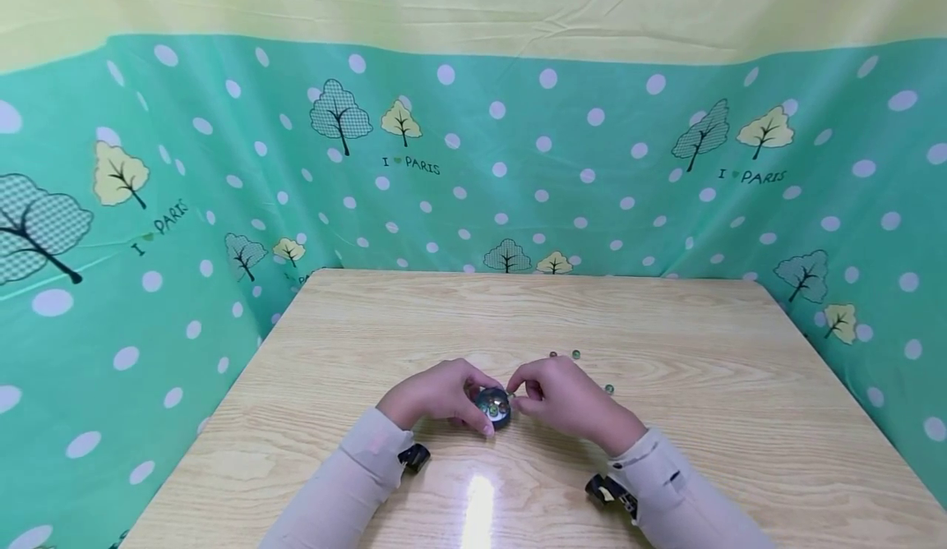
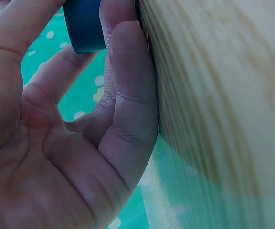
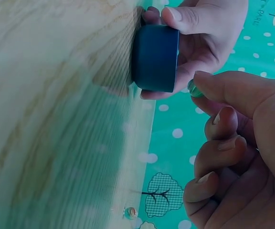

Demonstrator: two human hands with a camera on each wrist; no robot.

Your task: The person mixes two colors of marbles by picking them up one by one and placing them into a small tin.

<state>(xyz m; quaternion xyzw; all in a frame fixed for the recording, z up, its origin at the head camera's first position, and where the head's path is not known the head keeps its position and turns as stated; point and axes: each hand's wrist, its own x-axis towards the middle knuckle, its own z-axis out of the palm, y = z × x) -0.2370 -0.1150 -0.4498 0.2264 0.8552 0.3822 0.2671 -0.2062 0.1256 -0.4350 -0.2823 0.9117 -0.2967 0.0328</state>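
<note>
On the wooden table point(image 1: 666, 467), the left hand point(image 1: 436, 394) sits a little left of the middle, fingers and thumb curled round a small round blue cup point(image 1: 493, 408) that stands upright on the table. The right wrist view shows the thumb on one side of the cup's wall and the fingers wrapped round the far side; in the left wrist view only a corner of the cup shows past the fingers, which lie against the table.

The cup lies between the two hands, touching the left and just beside the right. Something small and greenish shows inside it from the head view.

The right hand point(image 1: 565, 401) is immediately right of the cup, pinching a green glass marble point(image 3: 193, 88) between thumb and forefinger just at the cup's open mouth, the other fingers curled in loosely.

Further right and behind, loose marbles point(image 1: 565, 355) lie on the table, apart from the hands, one more point(image 1: 609, 388) near the right hand.
</note>
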